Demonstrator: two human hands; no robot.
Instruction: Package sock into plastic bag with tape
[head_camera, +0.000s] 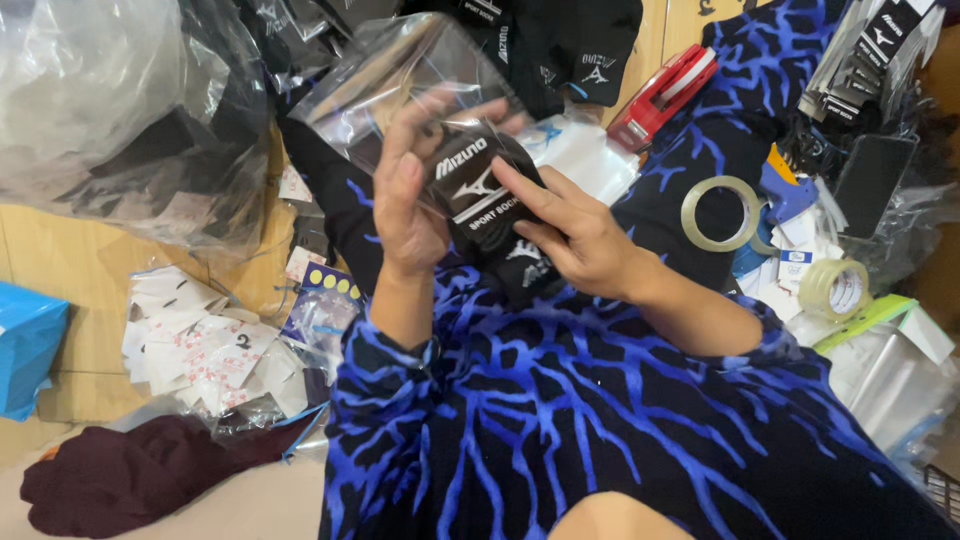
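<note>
head view: both hands' fingers pinch the black sock pack (487, 200) into a clear bag (400, 70), clutter crowding every side.

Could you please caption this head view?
Both hands slip black socks into a clear bag.

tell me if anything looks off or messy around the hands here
Nothing looks damaged. The left hand and right hand hold a black sock pack half inside a clear plastic bag. Paper tags lie in a loose, untidy heap.
</note>
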